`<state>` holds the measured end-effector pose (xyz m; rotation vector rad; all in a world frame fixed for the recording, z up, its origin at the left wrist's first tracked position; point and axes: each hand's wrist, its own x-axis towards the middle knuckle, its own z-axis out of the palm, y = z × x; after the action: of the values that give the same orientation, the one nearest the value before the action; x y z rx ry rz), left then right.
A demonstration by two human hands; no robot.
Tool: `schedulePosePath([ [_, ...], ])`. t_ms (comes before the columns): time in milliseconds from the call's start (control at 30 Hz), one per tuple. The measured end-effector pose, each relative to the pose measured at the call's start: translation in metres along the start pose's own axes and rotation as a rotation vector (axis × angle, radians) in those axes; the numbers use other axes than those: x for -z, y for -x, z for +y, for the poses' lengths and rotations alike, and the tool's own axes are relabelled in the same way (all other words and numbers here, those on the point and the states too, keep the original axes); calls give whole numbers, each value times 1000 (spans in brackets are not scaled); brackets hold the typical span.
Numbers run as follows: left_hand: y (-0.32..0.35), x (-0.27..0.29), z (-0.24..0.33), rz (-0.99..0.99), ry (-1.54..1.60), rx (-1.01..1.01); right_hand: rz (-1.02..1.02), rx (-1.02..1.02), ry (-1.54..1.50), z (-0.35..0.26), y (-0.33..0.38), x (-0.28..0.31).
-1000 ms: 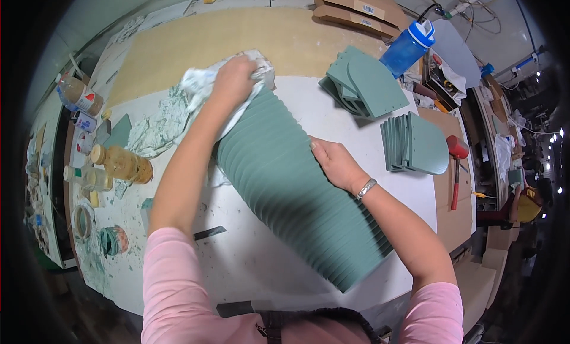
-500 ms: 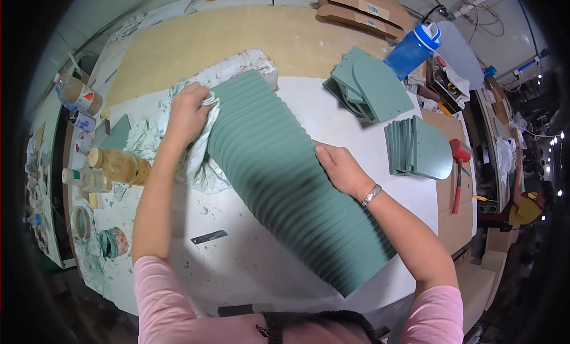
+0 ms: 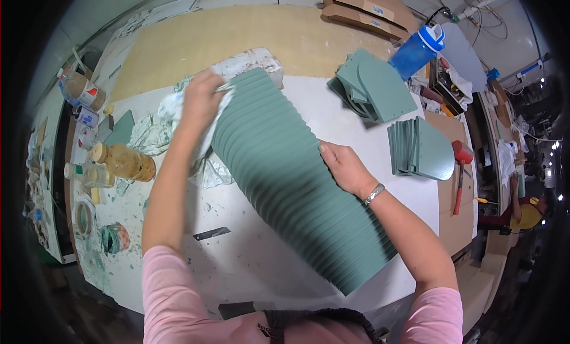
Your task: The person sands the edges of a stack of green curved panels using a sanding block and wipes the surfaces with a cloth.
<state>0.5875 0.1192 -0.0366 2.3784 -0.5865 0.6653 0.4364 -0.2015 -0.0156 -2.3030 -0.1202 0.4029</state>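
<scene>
White-topped bench (image 3: 249,270), flecked with green paint along its left side, fills most of the view, with a flat beige sheet (image 3: 196,38) across its far part. Slanting over the middle, from near the beige sheet toward the bench's near right corner, lies a long row of thin sage-green plates (image 3: 285,166), packed face to face so their edges form ridges. Just by its far end sits a paint-smeared whitish block (image 3: 252,62).

The left hand (image 3: 202,100) is at the row's far left side, its grip closed on a bunched white cloth (image 3: 220,110). A silver bracelet (image 3: 374,193) circles the right wrist; the right hand (image 3: 350,170) rests against the row's right side, thumb on the plate edges. Its other fingers are partly hidden, so I cannot tell how wide that grip is.

Toward the bench's right edge stand two smaller groups of rounded sage-green panels (image 3: 430,151), near a red-headed mallet (image 3: 462,151). By the left edge are a capped, amber-tinted clear jar (image 3: 130,163) and a green-stained crumpled rag (image 3: 148,135).
</scene>
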Motion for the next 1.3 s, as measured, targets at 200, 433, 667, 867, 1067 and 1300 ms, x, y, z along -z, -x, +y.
schedulePosePath([
  [200,16,69,-26,198,429,519,52,59,-47,-1,-2,-9],
  [433,49,29,15,-89,98,-139,46,7,-6,2,-1,-6],
  [667,157,40,-12,-23,326,551,65,20,29,7,-6,-10],
  [867,113,-1,51,386,299,338,104,17,10,5,-1,-10],
  [1067,188,13,16,32,328,404,83,21,35,3,-6,-11],
  [1300,138,-4,53,369,244,371,73,2,49,3,-3,-10],
])
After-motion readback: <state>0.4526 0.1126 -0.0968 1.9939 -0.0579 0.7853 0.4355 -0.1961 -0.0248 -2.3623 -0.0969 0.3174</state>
